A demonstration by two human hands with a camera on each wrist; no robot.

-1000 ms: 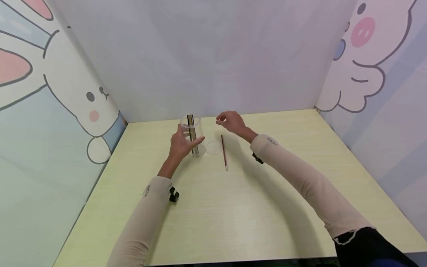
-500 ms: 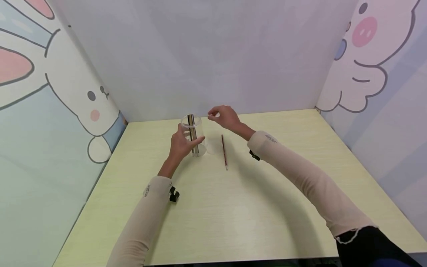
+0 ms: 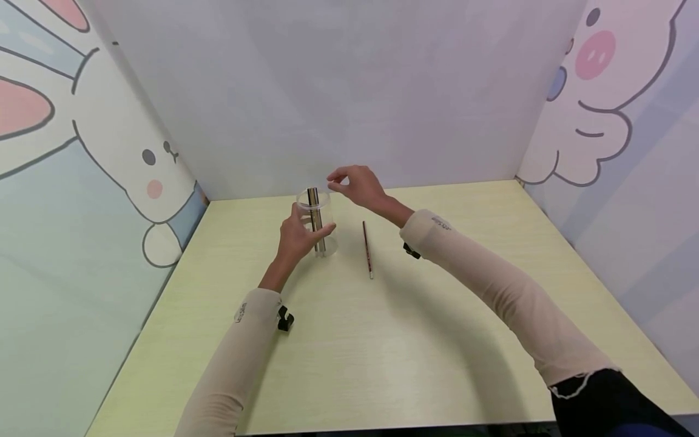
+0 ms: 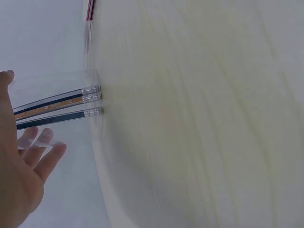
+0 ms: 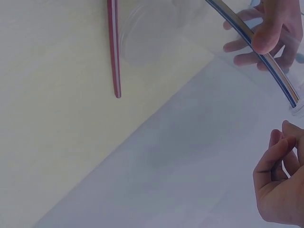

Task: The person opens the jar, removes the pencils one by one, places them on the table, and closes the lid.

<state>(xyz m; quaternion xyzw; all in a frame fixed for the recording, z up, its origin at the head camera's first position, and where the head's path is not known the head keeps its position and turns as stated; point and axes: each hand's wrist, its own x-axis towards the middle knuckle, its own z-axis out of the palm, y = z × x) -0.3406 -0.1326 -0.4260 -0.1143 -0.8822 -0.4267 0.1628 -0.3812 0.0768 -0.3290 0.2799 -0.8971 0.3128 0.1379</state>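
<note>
A clear plastic cylinder (image 3: 328, 216) stands upright near the table's back edge. Inside it are several pencils (image 3: 315, 212), dark and gold, with silver-banded ends at the bottom in the left wrist view (image 4: 91, 97). My left hand (image 3: 297, 238) holds the cylinder's side, thumb across the front and fingers round the far side. My right hand (image 3: 363, 185) hovers just right of the rim, fingers loosely curled, thumb and index tips close together; I see nothing between them. In the right wrist view that hand (image 5: 280, 190) is below the pencil tops. A dark red pencil (image 3: 368, 250) lies to the cylinder's right.
A faint, clear round piece (image 5: 147, 40) lies beside the red pencil in the right wrist view. The pale wooden table (image 3: 393, 340) meets a plain back wall (image 3: 349, 91). Cartoon-printed side walls flank it.
My right hand has moved left and slightly up, from above the red pencil's far end to beside the cylinder's rim. My left hand, the cylinder and the red pencil have stayed in place.
</note>
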